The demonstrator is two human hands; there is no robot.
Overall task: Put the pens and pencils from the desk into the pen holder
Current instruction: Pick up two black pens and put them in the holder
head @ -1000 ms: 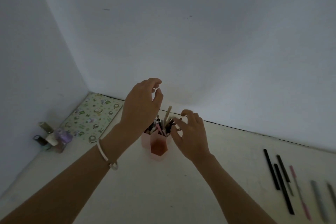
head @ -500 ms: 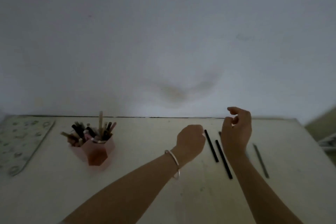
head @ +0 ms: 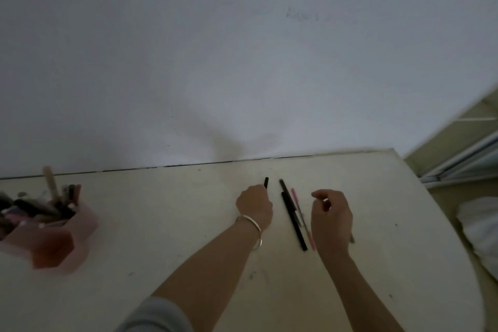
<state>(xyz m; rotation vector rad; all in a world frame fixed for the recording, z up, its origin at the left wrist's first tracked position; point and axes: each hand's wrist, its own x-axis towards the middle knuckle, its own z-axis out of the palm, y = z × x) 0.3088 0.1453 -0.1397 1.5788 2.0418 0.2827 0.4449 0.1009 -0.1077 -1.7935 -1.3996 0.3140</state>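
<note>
Black pen (head: 266, 182) pokes from the closed left hand (head: 254, 206): pickup step. The right hand (head: 332, 217) hovers, loosely curled and empty, just right of the remaining pens (head: 294, 219). Next, carry toward nine o'clock to the pink pen holder (head: 56, 237).

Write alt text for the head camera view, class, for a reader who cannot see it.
A person's left hand closes on a black pen on a pale desk, while the right hand hovers, loosely curled, beside more pens. A pink pen holder, already crowded, stands far left.
</note>
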